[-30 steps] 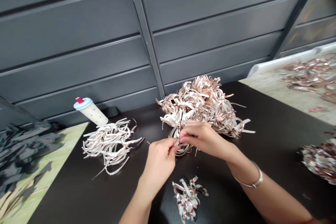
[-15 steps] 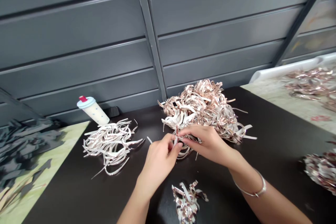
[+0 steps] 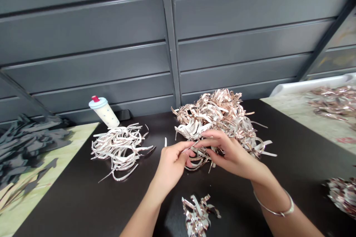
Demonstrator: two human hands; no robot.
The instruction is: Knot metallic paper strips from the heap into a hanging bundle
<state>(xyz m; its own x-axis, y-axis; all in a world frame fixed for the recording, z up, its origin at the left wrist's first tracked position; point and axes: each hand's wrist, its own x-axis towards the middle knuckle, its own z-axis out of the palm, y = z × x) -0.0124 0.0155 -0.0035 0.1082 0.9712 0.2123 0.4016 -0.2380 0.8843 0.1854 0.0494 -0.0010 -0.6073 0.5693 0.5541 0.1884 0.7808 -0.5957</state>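
Note:
Both hands work low over the dark tabletop, at the front edge of a large heap of curled rose-gold and white foil strips [image 3: 214, 118]. My left hand [image 3: 172, 164] pinches the strips of a small tangle [image 3: 198, 161] between thumb and fingers. My right hand [image 3: 228, 152], with a metal bangle [image 3: 274, 207] on its wrist, grips the same tangle from the other side. The hands partly hide it. A looser pile of whitish strips [image 3: 119, 152] lies left of my hands, and a small curled bunch [image 3: 197, 214] lies below them.
A white bottle with a blue cap and red tip [image 3: 104, 112] stands by the grey panelled wall [image 3: 89, 37]. Another foil pile [image 3: 343, 194] sits at the right edge of the dark table [image 3: 236, 200]. A white-rimmed tray [image 3: 314, 87] holds more strips at back right. Dark cut scraps [image 3: 25, 144] lie at left.
My hands have spread slightly apart around the tangle, and my right hand has shifted right. The whole scene sits lower and further left in view as my head moves.

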